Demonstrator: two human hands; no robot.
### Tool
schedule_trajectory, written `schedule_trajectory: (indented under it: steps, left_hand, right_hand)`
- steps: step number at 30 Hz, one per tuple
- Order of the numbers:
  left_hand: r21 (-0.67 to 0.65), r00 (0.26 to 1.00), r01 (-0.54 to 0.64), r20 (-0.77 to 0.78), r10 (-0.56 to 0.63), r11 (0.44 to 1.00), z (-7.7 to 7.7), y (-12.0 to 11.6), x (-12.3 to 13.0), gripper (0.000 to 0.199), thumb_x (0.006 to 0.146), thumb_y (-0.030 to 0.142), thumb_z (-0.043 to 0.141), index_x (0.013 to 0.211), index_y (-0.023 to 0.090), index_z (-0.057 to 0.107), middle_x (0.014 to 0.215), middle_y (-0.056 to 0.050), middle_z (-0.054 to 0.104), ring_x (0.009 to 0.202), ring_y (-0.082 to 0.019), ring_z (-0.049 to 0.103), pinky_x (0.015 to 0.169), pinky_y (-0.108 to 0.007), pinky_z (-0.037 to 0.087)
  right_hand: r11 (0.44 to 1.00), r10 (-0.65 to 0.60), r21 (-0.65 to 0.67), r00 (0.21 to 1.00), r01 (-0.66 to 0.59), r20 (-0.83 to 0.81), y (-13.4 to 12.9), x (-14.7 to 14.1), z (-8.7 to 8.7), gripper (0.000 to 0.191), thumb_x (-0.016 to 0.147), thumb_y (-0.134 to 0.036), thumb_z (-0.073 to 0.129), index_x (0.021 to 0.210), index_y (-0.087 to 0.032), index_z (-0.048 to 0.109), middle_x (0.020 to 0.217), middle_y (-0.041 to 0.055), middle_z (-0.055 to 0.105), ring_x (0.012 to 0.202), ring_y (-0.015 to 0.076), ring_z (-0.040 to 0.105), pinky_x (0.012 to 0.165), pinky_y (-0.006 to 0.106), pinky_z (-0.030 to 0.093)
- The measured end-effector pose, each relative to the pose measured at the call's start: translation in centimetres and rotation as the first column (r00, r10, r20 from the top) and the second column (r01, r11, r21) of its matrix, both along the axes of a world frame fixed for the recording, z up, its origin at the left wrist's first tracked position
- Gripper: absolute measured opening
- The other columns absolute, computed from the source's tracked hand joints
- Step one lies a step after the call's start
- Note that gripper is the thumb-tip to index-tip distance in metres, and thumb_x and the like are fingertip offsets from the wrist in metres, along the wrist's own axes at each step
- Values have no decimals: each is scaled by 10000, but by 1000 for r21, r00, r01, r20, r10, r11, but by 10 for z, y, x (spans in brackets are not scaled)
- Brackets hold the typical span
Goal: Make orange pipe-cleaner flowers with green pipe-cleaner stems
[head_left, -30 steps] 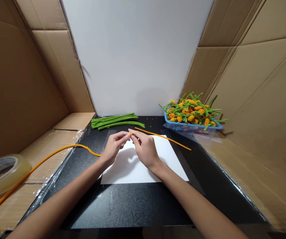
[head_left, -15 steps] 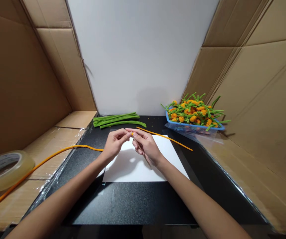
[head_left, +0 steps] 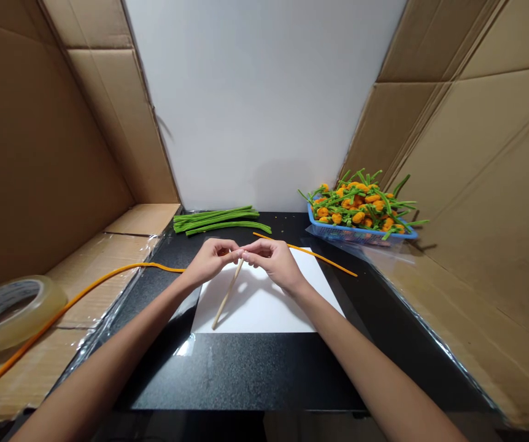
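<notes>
Two bare hands meet above a white paper sheet (head_left: 269, 307) in the middle of the black tabletop (head_left: 246, 374). Your left hand (head_left: 210, 260) and right hand (head_left: 274, 264) close their grip, fingertips together, on the upper end of a thin wooden stick (head_left: 226, 293), which slants down toward the near left with its lower tip over the paper. Near the tabletop's far right corner, a blue plastic basket (head_left: 361, 236) is heaped with orange pipe-cleaner flowers (head_left: 359, 209) on green stems, many poking past its rim. Along the far edge, left of centre, lies a bundle of green pipe-cleaner stems (head_left: 216, 221). One orange pipe cleaner (head_left: 305, 252) crosses the paper's far right corner. A longer orange pipe cleaner (head_left: 103, 285) runs from beside your left hand, past the tabletop's left edge, over flattened cardboard (head_left: 126, 245), passing a roll of clear tape (head_left: 11, 313).
</notes>
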State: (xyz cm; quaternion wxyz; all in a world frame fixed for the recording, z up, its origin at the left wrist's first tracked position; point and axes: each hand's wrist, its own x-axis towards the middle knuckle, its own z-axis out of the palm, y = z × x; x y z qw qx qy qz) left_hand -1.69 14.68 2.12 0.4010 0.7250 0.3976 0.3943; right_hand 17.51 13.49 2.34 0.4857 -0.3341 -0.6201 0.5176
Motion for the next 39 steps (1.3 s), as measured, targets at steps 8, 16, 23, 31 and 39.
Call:
schedule_trajectory:
  steps: [8,16,23,31,39]
  left_hand:
    - [124,979,-197,-24,201,973,-1,-3,5,362,860,502,653,867,154,751,821,-70,724,721,-175,609,626,-251,413]
    - [630,878,-255,-166,448,733,-9,-25,25,165,943,264,581,924,206,735,879,-55,692,761,-161,605,686,-265,428]
    - [556,909,-314,-58,413,769,-14,-36,37,185,959,238,562,1010,227,739,921,-55,710,744,-161,600,682,-274,432]
    - [555,964,-226,12,265,800,-8,-30,29,181,942,203,580,993,214,753,904,-58,689,769,-145,606,656,-244,459]
    - [394,981,-192,80,175,899,-3,-20,21,155,906,296,657,915,193,772,880,-66,713,789,-156,634,651,-239,458]
  right_hand:
    - [988,-152,9,984,152,89,4,1,-7,200,679,-321,797,749,-144,736,679,56,722,626,164,647,649,314,511]
    - [881,-439,276,882,385,171,-7,-7,-6,83,731,-224,676,657,-189,665,673,30,712,648,182,673,650,298,520]
    - [923,-370,-222,886,315,-281,-5,-17,-12,156,660,-246,743,618,-186,606,642,1,665,650,149,645,747,331,566]
    - [900,-207,-434,849,-29,-486,2,-10,-15,116,653,-162,756,699,-203,657,755,-7,673,762,129,648,848,285,552]
    - [810,-109,-537,840,-235,-532,7,0,-9,163,762,-42,648,825,-155,747,832,49,719,744,110,665,734,200,576]
